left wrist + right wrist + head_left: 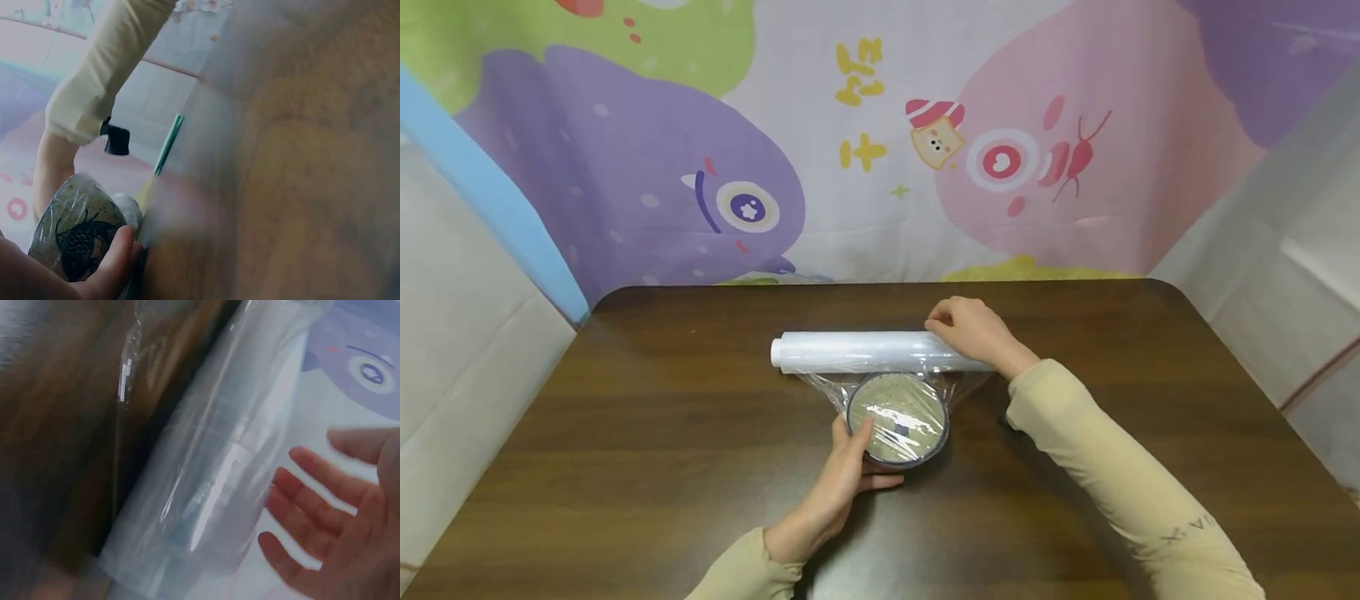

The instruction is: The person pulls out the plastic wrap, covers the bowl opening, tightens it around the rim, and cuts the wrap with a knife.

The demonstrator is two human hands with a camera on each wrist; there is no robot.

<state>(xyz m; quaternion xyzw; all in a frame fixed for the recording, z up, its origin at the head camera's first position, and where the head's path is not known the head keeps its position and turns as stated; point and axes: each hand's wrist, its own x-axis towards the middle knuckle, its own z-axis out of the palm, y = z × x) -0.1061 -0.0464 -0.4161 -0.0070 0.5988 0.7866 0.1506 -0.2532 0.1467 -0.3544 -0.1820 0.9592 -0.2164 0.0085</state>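
Nearest, two ribbed-cuffed cream sleeves reach in over the worktop (647,433), a dark brown wood-grain surface; dark lettering marks the right sleeve (1120,475), and the left wrist view shows a small black block (117,139) at its cuff.

From the left sleeve (748,571) comes the left hand (832,490), gripping a round, speckled beige-green bowl (898,412) with a dark rim at its near left side: thumb bent over the rim, fingers underneath. The bowl sits near the middle of the worktop, this side of the roll. Clear, shiny plastic film (829,387) lies wrinkled across the bowl and runs from it to the roll. In the left wrist view, a dark fish drawing (84,240) shows on the bowl.

Just beyond, a long whitish roll of plastic wrap (850,352) lies crosswise, its core jutting from the left end. The right hand (976,332) is at its right end, fingers loosely bent and spread apart, holding nothing; whether the fingertips touch the roll, I cannot tell.

Past the worktop's far edge hangs a white cloth backdrop (865,217) printed with a purple creature (662,175) and a pink one (1097,92).
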